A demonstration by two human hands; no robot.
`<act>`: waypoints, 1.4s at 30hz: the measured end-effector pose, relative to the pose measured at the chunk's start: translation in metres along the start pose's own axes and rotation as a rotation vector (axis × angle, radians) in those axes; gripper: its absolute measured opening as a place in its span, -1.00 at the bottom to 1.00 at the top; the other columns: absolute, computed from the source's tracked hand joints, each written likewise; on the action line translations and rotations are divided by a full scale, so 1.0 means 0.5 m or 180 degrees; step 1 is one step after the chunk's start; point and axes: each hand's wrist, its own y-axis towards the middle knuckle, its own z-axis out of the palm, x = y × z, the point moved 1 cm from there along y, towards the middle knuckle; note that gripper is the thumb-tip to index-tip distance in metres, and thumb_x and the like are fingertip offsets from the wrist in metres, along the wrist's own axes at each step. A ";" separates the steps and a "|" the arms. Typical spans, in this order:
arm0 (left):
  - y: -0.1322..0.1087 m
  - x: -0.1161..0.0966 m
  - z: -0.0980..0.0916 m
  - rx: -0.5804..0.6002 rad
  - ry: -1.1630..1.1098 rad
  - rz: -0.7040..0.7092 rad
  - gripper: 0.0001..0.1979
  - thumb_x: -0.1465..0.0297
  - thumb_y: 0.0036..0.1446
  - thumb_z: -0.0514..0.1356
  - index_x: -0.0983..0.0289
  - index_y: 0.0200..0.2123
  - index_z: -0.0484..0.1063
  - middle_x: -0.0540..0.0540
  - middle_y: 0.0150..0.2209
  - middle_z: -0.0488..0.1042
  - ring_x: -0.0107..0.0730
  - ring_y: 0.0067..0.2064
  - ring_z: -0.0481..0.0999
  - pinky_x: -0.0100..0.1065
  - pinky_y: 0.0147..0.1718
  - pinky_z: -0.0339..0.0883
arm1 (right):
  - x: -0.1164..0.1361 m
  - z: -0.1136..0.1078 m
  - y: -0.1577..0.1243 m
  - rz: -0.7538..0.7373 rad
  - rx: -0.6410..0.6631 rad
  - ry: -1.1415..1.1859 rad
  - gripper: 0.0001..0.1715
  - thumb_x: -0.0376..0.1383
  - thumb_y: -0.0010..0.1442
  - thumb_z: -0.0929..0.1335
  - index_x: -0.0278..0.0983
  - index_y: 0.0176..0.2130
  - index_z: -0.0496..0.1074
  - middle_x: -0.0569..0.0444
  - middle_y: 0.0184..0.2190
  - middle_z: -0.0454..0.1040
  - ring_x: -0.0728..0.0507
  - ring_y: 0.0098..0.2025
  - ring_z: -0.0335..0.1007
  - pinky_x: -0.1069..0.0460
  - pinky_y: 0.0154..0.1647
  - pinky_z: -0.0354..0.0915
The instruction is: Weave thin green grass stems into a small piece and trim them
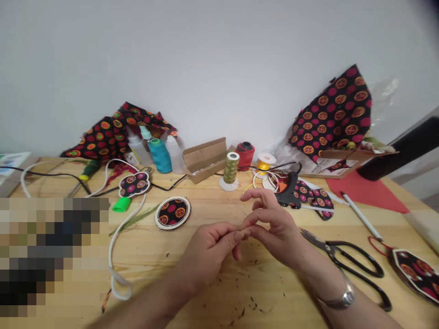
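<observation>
Both hands meet over the middle of the desk [212, 201]. The left hand [209, 251] has its fingers curled, thumb and forefinger pinched shut; the right hand [274, 228] pinches against them, its other fingers spread. Between the tips there may be a fine yellow thread [247, 188], too thin to tell for sure. Black scissors [350, 260] lie just right of the wrist; a gold thread spool [231, 168] stands beyond, near a round fabric-covered disc [172, 212].
</observation>
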 end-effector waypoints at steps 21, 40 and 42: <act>0.015 0.015 -0.002 0.0108 -0.1629 -0.0772 -0.69 0.15 0.12 0.11 0.30 -0.40 0.42 -0.10 -0.69 0.23 -0.63 -0.68 -0.07 -0.46 -0.70 -0.34 | -0.011 0.001 0.002 0.0113 0.0050 0.0041 -0.90 -0.42 0.07 0.39 -0.24 -0.45 0.46 0.04 -0.07 0.25 -0.15 -0.02 0.21 -0.10 -0.01 0.18; 0.011 0.019 -0.004 0.0176 -0.0825 -0.0506 -0.70 0.20 0.10 0.15 0.32 -0.51 0.41 -0.08 -0.66 0.29 -0.63 -0.68 -0.03 -0.43 -0.67 -0.25 | -0.011 -0.003 0.003 0.0082 -0.0001 -0.0034 -0.90 -0.41 0.09 0.38 -0.24 -0.45 0.43 0.01 -0.08 0.28 -0.17 0.02 0.20 -0.13 0.02 0.18; 0.011 0.016 -0.004 0.0185 -0.0729 -0.0446 -0.70 0.22 0.11 0.13 0.32 -0.50 0.42 -0.04 -0.62 0.36 -0.61 -0.66 0.00 -0.44 -0.66 -0.21 | -0.011 -0.004 0.005 0.0082 -0.0011 -0.0028 -0.89 -0.41 0.09 0.38 -0.24 -0.45 0.42 0.02 -0.09 0.29 -0.16 0.02 0.20 -0.11 0.03 0.17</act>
